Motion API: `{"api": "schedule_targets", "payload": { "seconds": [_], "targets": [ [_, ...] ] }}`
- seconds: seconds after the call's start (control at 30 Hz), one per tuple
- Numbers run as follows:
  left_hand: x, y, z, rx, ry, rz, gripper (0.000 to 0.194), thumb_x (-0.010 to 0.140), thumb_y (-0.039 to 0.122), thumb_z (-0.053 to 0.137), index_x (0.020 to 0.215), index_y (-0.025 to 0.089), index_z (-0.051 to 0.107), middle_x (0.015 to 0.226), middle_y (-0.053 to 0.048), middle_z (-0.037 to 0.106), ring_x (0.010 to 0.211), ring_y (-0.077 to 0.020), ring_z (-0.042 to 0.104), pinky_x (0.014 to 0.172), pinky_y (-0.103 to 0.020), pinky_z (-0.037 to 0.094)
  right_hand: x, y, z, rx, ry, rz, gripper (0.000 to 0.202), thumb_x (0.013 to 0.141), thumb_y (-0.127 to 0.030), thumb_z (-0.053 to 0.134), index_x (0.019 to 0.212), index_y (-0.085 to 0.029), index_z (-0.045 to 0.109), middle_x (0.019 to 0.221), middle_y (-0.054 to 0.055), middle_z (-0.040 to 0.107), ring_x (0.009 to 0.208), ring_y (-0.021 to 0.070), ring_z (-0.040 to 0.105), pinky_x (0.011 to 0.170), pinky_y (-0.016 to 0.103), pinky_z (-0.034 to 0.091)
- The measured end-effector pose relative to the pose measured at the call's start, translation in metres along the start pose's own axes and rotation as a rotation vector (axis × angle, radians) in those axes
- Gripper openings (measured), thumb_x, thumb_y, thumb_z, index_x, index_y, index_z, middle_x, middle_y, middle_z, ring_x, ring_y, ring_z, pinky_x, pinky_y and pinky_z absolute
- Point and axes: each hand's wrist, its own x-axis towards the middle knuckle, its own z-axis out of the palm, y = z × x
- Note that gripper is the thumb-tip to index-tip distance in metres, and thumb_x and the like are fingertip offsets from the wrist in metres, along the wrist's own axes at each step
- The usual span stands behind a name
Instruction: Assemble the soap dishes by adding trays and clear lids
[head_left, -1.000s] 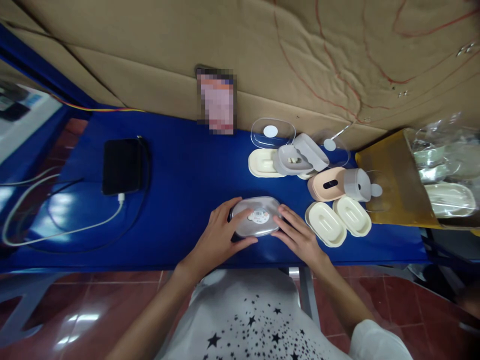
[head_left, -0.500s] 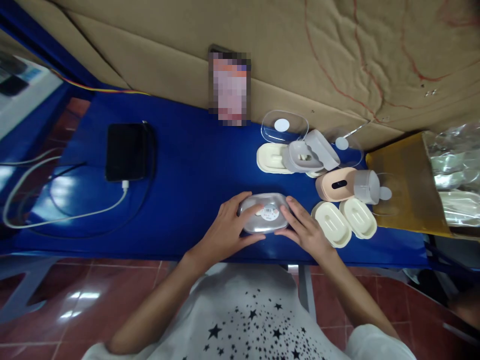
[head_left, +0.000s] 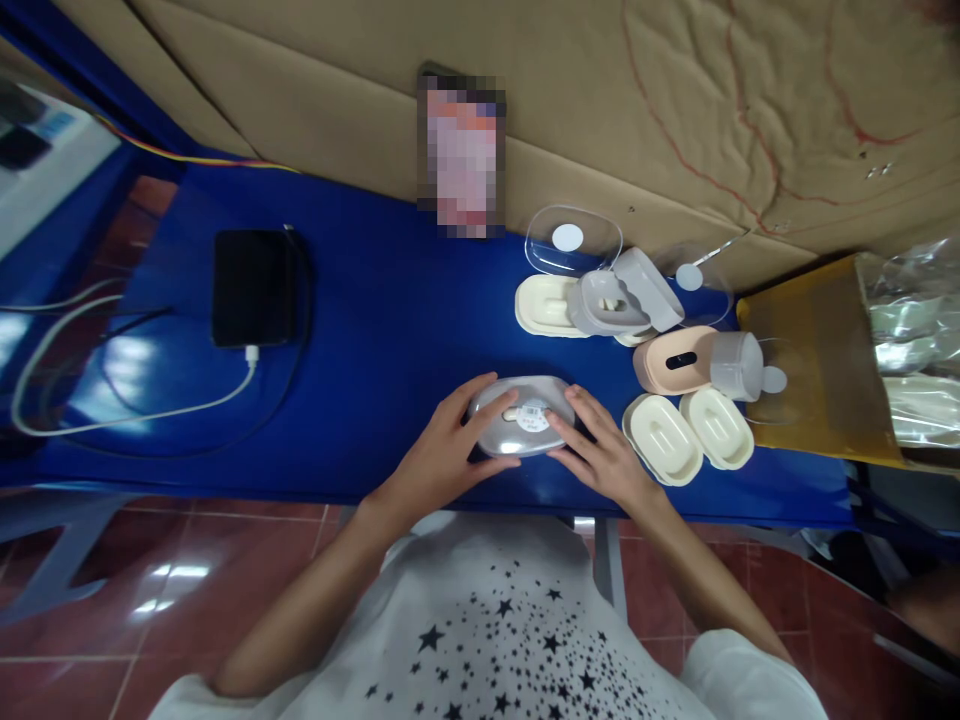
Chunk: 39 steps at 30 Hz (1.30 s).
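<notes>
Both hands are bearing on a grey lidded container (head_left: 523, 415) that is sitting near the front edge of the blue tabletop (head_left: 375, 330). Left hand (head_left: 439, 455) is wrapping its left end, grip clamped on it, fingers lying over the clear lid. Right hand (head_left: 604, 455) is pressing the right end, fingers spread, likewise clamped on the container. Just right of it, two cream lids (head_left: 686, 435) are lying side by side. Behind them a peach box (head_left: 671, 360) is resting. Far left, a black phone (head_left: 251, 300) is sitting with a white cable (head_left: 112, 420) plugged in.
</notes>
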Motion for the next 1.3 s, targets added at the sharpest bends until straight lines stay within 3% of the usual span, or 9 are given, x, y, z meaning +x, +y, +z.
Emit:
{"api": "schedule_targets", "payload": {
  "seconds": [0.3,0.57,0.67,0.8,0.93,1.03,1.1,1.17,1.3],
  "targets": [
    [-0.002,-0.005,-0.004,-0.083,-0.055,-0.077,0.082,0.098,0.056,0.073,0.167,0.043,0.031,0.172,-0.011,0.037,0.154,-0.0371,0.047,0.122,-0.061,0.05,0.007,-0.003,-0.002,0.011,0.021,-0.026,0.087,0.103,-0.029,0.072,0.174,-0.036,0.024,0.172,0.012,0.045,0.158,0.034,0.046,0.122,0.057,0.054],
    [-0.001,-0.004,-0.004,-0.024,-0.044,-0.034,0.081,0.098,0.051,0.077,0.166,0.042,0.035,0.169,-0.011,0.041,0.152,-0.0364,0.05,0.121,-0.059,0.051,0.002,-0.003,-0.002,0.014,0.006,-0.016,0.086,0.103,-0.032,0.071,0.174,-0.038,0.023,0.171,0.011,0.047,0.158,0.033,0.046,0.123,0.055,0.053],
    [-0.007,-0.009,-0.015,0.055,-0.016,-0.044,0.08,0.095,0.049,0.081,0.163,0.038,0.04,0.164,-0.012,0.047,0.148,-0.037,0.054,0.12,-0.059,0.052,0.009,0.001,-0.006,0.031,-0.032,-0.015,0.084,0.107,-0.04,0.064,0.176,-0.034,0.015,0.172,0.012,0.046,0.158,0.0327,0.045,0.123,0.056,0.052],
    [-0.023,-0.033,-0.049,0.155,0.15,-0.176,0.076,0.096,0.048,0.079,0.161,0.031,0.043,0.158,-0.015,0.049,0.147,-0.04,0.055,0.12,-0.064,0.051,0.04,0.02,-0.009,-0.092,0.119,0.232,0.08,0.111,-0.038,0.054,0.177,-0.028,0.011,0.173,0.013,0.043,0.161,0.0344,0.04,0.129,0.062,0.042],
    [-0.03,-0.042,-0.081,0.327,0.329,-0.155,0.09,0.098,0.05,0.077,0.17,0.031,0.026,0.177,-0.015,0.024,0.164,-0.0478,0.027,0.13,-0.073,0.034,0.075,0.044,-0.009,-0.288,0.196,0.382,0.066,0.111,-0.038,0.054,0.17,-0.017,0.033,0.16,0.022,0.056,0.15,0.0402,0.051,0.13,0.071,0.028],
    [-0.02,-0.023,-0.081,0.394,0.404,-0.102,0.084,0.102,0.038,0.073,0.171,0.037,0.024,0.181,-0.009,0.016,0.167,-0.0439,0.022,0.133,-0.069,0.03,0.079,0.039,-0.01,-0.297,0.142,0.321,0.042,0.113,-0.031,0.051,0.152,-0.019,0.059,0.136,0.017,0.072,0.129,0.0336,0.065,0.13,0.068,0.027],
    [-0.004,-0.008,-0.07,0.388,0.334,-0.012,0.074,0.106,0.03,0.066,0.17,0.036,0.028,0.177,-0.01,0.029,0.163,-0.039,0.034,0.131,-0.064,0.038,0.07,0.021,-0.011,-0.276,0.097,0.24,0.035,0.112,-0.029,0.055,0.144,-0.023,0.066,0.124,0.011,0.076,0.119,0.0282,0.069,0.128,0.061,0.033],
    [0.018,0.0,-0.055,0.403,0.161,0.093,0.064,0.108,0.025,0.057,0.167,0.031,0.035,0.173,-0.014,0.038,0.16,-0.0371,0.041,0.127,-0.061,0.043,0.053,-0.004,-0.01,-0.239,0.042,0.153,0.038,0.11,-0.029,0.06,0.147,-0.024,0.065,0.119,0.009,0.077,0.113,0.0259,0.07,0.123,0.056,0.041],
    [0.074,-0.009,-0.029,0.49,-0.059,0.2,0.053,0.106,0.016,0.051,0.159,0.019,0.049,0.171,-0.019,0.043,0.16,-0.0385,0.04,0.126,-0.06,0.042,0.017,-0.047,-0.002,-0.113,-0.093,0.03,0.053,0.109,-0.025,0.061,0.161,-0.025,0.052,0.127,0.009,0.078,0.115,0.0257,0.071,0.117,0.053,0.049]
  ]
}}
